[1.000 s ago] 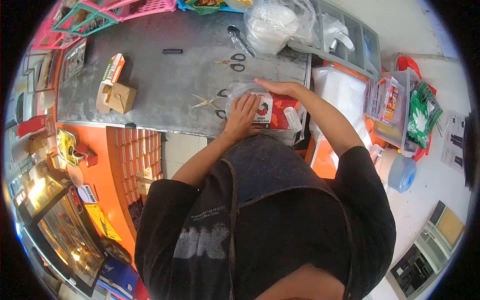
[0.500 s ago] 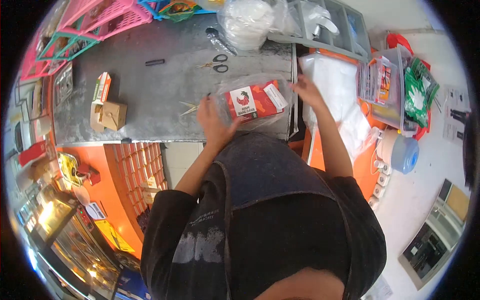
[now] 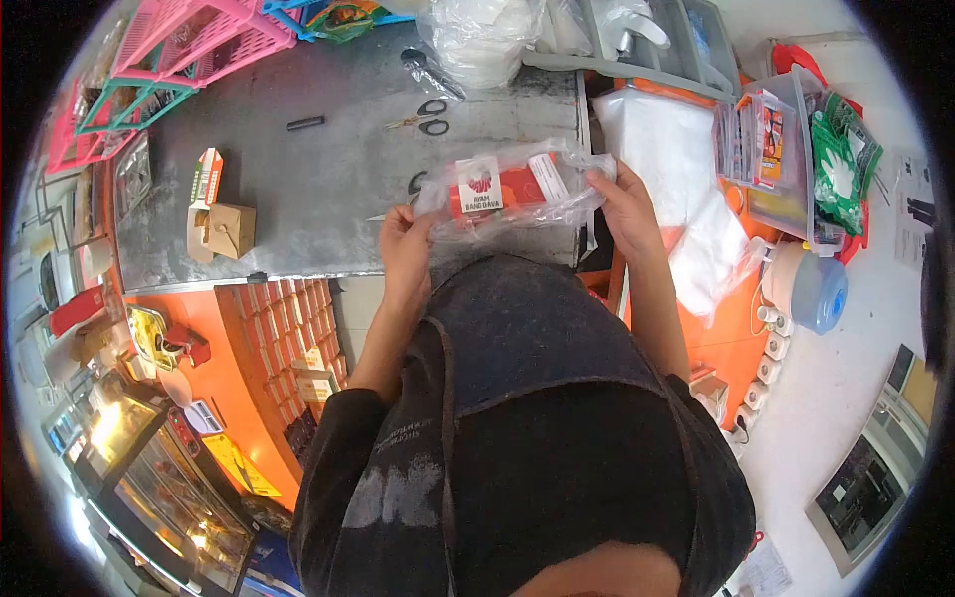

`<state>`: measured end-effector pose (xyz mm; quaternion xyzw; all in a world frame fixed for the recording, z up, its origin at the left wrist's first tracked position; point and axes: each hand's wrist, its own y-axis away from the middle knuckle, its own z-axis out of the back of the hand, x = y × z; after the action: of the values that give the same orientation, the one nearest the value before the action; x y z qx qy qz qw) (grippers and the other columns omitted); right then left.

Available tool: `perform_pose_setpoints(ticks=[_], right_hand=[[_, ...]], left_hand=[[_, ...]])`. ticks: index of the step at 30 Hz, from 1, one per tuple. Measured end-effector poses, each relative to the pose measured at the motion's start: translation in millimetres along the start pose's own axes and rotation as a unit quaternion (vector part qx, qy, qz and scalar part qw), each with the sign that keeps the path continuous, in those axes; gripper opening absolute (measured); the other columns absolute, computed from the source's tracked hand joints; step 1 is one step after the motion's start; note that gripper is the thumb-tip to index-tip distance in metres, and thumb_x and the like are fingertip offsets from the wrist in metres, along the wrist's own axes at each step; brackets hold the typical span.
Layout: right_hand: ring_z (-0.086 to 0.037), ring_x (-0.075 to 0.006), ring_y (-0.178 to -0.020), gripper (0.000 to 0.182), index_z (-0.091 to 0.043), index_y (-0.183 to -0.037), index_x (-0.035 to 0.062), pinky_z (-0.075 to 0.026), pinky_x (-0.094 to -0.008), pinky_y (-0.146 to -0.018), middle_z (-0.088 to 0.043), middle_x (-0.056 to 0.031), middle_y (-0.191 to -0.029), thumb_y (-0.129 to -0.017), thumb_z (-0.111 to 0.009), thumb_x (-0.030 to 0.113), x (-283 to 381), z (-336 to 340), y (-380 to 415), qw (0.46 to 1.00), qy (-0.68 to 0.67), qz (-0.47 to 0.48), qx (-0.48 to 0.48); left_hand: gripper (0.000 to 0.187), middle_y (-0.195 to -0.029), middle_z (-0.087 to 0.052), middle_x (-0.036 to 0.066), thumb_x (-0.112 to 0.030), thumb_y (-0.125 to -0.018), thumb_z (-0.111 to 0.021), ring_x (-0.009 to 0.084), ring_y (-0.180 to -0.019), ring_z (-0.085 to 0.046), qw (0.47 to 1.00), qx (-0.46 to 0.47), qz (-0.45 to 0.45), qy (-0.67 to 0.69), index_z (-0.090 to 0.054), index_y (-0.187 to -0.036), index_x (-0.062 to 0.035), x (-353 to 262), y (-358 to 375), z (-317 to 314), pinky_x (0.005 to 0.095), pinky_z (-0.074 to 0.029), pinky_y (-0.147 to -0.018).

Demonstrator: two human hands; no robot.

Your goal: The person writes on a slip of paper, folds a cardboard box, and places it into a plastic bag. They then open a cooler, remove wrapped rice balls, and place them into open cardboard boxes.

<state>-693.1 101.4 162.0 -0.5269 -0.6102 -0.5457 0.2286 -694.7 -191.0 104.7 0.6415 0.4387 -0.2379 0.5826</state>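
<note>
A red box [image 3: 519,186] printed "AYAM BANG DAVA" sits inside a clear plastic bag [image 3: 584,183], just in front of my body at the table's near edge. My left hand [image 3: 406,249] pinches the bag's left end. At the opposite end, the fingers of my right hand [image 3: 629,207] are closed on the plastic. Partly covered by my left hand and the bag is a pair of scissors [image 3: 418,183]. Another pair of scissors [image 3: 432,116] with black handles lies farther back.
On the dark table [image 3: 298,199] stand an open cardboard box [image 3: 227,229] and a small black stick-like item [image 3: 305,123]. Pink baskets [image 3: 224,45] are at the back left. Stacked white plastic [image 3: 482,45], a grey divided tray [image 3: 686,60] and white bags [image 3: 662,169] lie back and right.
Both hands have closed on the bag's ends. The plastic is now stretched sideways and looks raised, with the box inside tilted differently.
</note>
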Motion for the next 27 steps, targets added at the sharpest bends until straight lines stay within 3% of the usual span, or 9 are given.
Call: perform_pose_setpoints(ticks=[6,9,13,19,21,22,23,25,27], right_hand=[[-0.058,-0.0098,-0.086,0.020,-0.059,-0.102,0.0016,-0.045,-0.0254,-0.078,-0.063,-0.0029,-0.094,-0.087,-0.069,0.011,11.0,-14.4,11.8,0.995,0.044,0.088,0.015],[-0.057,-0.0084,-0.086,0.018,-0.059,-0.099,0.0024,-0.045,-0.0251,-0.077,-0.063,-0.0020,-0.093,-0.086,-0.070,0.009,18.9,-23.5,19.8,0.993,0.036,0.115,0.014],[-0.055,-0.0084,-0.084,0.014,-0.059,-0.098,0.0018,-0.044,-0.0250,-0.075,-0.062,-0.0019,-0.092,-0.087,-0.067,0.007,31.9,-29.5,40.3,0.983,0.094,0.155,0.005],[-0.050,-0.0078,-0.074,0.009,-0.056,-0.095,0.0033,-0.039,-0.0239,-0.067,-0.057,-0.0013,-0.080,-0.092,-0.061,0.010,56.0,-19.2,49.9,0.992,-0.023,0.122,-0.006],[-0.054,-0.0159,-0.075,0.018,-0.055,-0.103,0.0010,-0.043,-0.0292,-0.071,-0.057,-0.0055,-0.080,-0.089,-0.063,0.009,51.1,-14.0,40.5,0.995,0.051,0.070,-0.054],[-0.056,-0.0216,-0.076,0.025,-0.054,-0.107,0.0003,-0.045,-0.0332,-0.073,-0.057,-0.0081,-0.079,-0.087,-0.065,0.010,50.5,-19.0,43.3,0.901,0.355,0.219,-0.123],[-0.058,-0.0272,-0.077,0.032,-0.054,-0.111,-0.0004,-0.046,-0.0373,-0.075,-0.057,-0.0107,-0.079,-0.084,-0.068,0.011,52.8,-30.7,45.7,0.691,0.607,0.351,-0.175],[-0.058,-0.0364,-0.081,0.037,-0.056,-0.109,-0.0018,-0.047,-0.0430,-0.080,-0.057,-0.0155,-0.081,-0.079,-0.071,0.015,58.8,-60.3,47.2,0.656,0.595,0.425,-0.188],[-0.061,-0.0358,-0.088,0.034,-0.060,-0.104,-0.0009,-0.047,-0.0421,-0.082,-0.062,-0.0169,-0.088,-0.078,-0.072,0.018,52.5,-83.0,42.8,0.787,0.516,0.331,0.076]], left_hand=[[0.021,-0.079,-0.052,-0.003,0.005,-0.082,-0.066,0.0060,-0.074,-0.050,0.977,-0.008,-0.213,-0.018,-0.052,-0.093,-0.0048,-59.4,34.4,-42.2,0.0209,-0.041,-0.068],[0.024,-0.079,-0.051,-0.003,0.005,-0.083,-0.065,0.0053,-0.074,-0.050,0.990,-0.030,-0.139,0.005,-0.054,-0.104,-0.0011,-71.8,32.6,-39.4,0.0200,-0.041,-0.069],[0.026,-0.078,-0.053,-0.003,0.003,-0.086,-0.064,0.0055,-0.075,-0.051,0.971,-0.008,-0.216,-0.105,-0.055,-0.110,0.0014,-83.6,43.7,-32.0,0.0195,-0.040,-0.068],[0.015,-0.082,-0.058,-0.001,-0.008,-0.093,-0.058,0.0043,-0.075,-0.051,0.996,0.005,-0.087,0.022,-0.060,-0.106,0.0010,-92.4,42.9,-47.5,0.0189,-0.039,-0.066],[0.015,-0.084,-0.060,0.001,-0.011,-0.095,-0.055,0.0067,-0.075,-0.053,0.997,0.055,-0.050,-0.008,-0.060,-0.105,-0.0001,-89.9,40.9,-54.5,0.0213,-0.041,-0.065],[0.015,-0.084,-0.060,0.001,-0.011,-0.095,-0.055,0.0067,-0.075,-0.053,0.997,0.043,-0.056,0.003,-0.060,-0.105,-0.0001,-84.6,38.5,-58.0,0.0213,-0.041,-0.065],[0.015,-0.084,-0.060,0.002,-0.012,-0.095,-0.056,0.0087,-0.075,-0.054,0.987,0.070,-0.128,-0.062,-0.060,-0.104,-0.0004,-75.3,35.0,-62.3,0.0230,-0.043,-0.065],[0.015,-0.085,-0.060,0.003,-0.012,-0.095,-0.056,0.0107,-0.076,-0.055,0.970,0.078,-0.198,-0.118,-0.060,-0.104,-0.0007,-67.8,35.5,-72.2,0.0246,-0.044,-0.065],[0.014,-0.084,-0.058,0.000,-0.009,-0.096,-0.052,0.0074,-0.074,-0.051,0.960,0.112,-0.225,-0.124,-0.058,-0.106,-0.0014,-64.6,42.1,-78.7,0.0236,-0.043,-0.071]])
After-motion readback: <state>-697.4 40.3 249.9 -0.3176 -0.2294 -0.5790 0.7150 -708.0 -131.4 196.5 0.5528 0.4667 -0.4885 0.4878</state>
